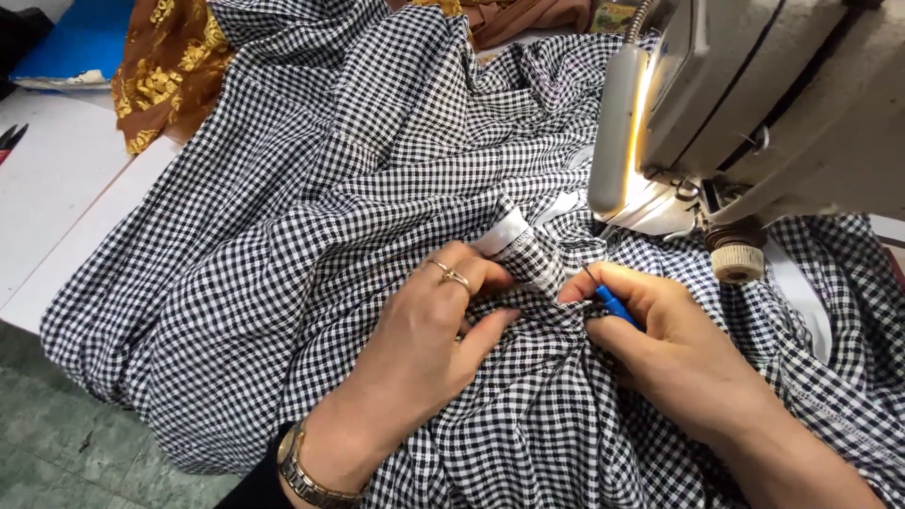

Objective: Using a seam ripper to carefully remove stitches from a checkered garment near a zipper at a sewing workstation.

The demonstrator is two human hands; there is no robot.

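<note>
Head view: the left hand (429, 325) presses down on the black-and-white checked fabric (311, 217), fingers pinching a folded strip (523, 250) of it, while the right hand (660, 339) is closed around a small blue-handled tool (615, 303) whose tip meets the strip between both hands. Just beyond the right hand sits the lit sewing machine (754, 104); the white desk (57, 188) lies far off the left hand's side.

Black-and-white checked fabric (311, 236) lies rumpled; small blue-handled tool (613, 303) — tip at its folded band (523, 250).

White table (57, 203) — checked black-and-white fabric (311, 217) spread over it, brown gold-patterned cloth (165, 71) beside.
</note>
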